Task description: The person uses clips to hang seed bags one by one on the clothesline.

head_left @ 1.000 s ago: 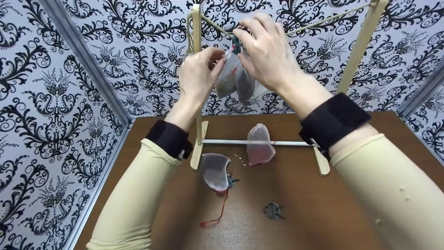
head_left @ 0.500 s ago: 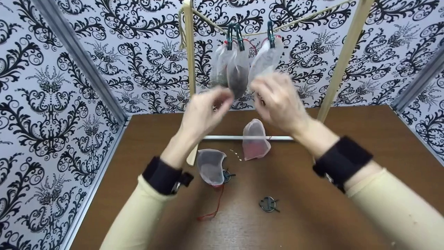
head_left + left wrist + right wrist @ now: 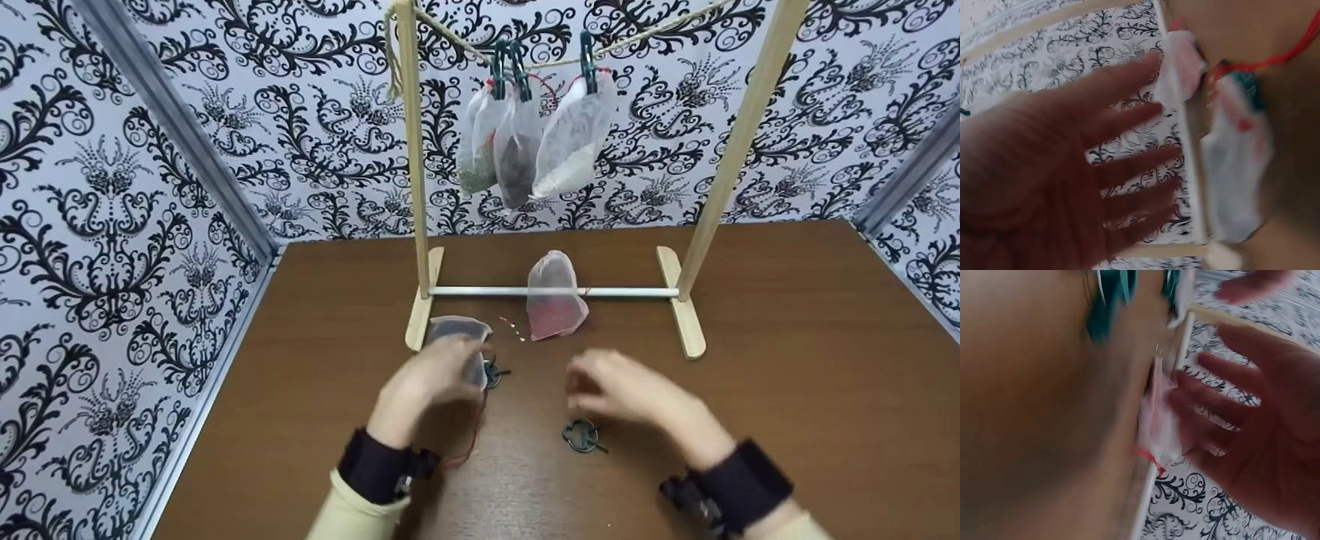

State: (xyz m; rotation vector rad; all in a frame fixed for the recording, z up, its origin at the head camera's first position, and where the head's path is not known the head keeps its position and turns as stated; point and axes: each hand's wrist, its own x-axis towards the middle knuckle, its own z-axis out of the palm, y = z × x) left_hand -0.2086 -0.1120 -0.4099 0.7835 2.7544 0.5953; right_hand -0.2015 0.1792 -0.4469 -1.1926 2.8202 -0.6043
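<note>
Head, left hand: over the grey bag, toward the table's left edge.
Head, right hand: beside a clip, farther from the back edge.
Left wrist: left hand's fingers straight, spread.
Right wrist: right hand's fingers loosely spread, slightly bent.

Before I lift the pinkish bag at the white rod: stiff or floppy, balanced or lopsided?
Likely floppy: the bag looks thin and see-through. Probably lopsided: pink shows mostly toward its near end, so any filling may sag there.
</note>
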